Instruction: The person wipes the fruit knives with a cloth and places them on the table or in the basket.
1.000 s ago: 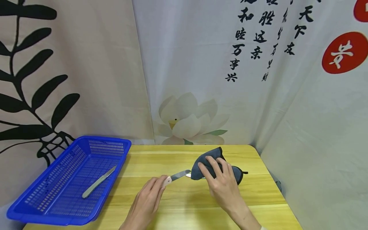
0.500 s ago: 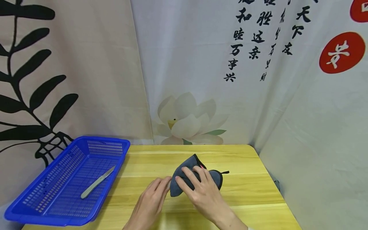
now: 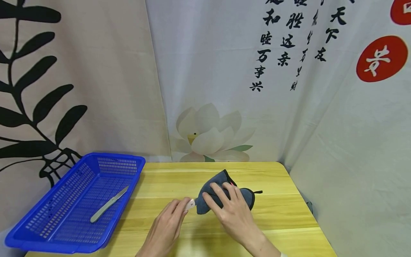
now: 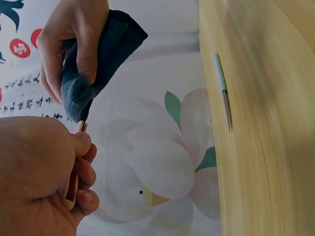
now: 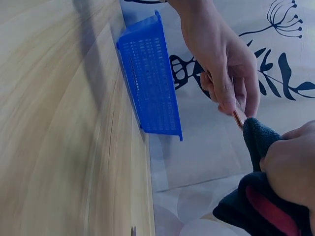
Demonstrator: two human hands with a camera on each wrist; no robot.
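Note:
My left hand (image 3: 165,225) grips a folding knife by its pale handle (image 3: 191,204). Its blade is hidden in a dark blue-grey cloth with black edging (image 3: 203,204). My right hand (image 3: 236,217) holds this cloth folded round the blade, close to the handle. In the left wrist view the handle (image 4: 71,189) shows between the curled left fingers, and the cloth (image 4: 120,42) hangs from the right hand. Pink lining (image 5: 270,211) shows inside the cloth in the right wrist view. Another knife with a pale green handle (image 4: 219,73) lies on the table, hidden in the head view.
A blue plastic basket (image 3: 112,155) stands on the left of the wooden table (image 3: 289,221). Inside it lies a knife with a pale green handle (image 3: 102,212). Printed curtains (image 3: 208,71) hang behind the table's back edge.
The cloth and right hand moved left along the blade as far as the handle, covering the blade. They then shifted slightly back to the right, baring the handle's end. The left hand stayed nearly still.

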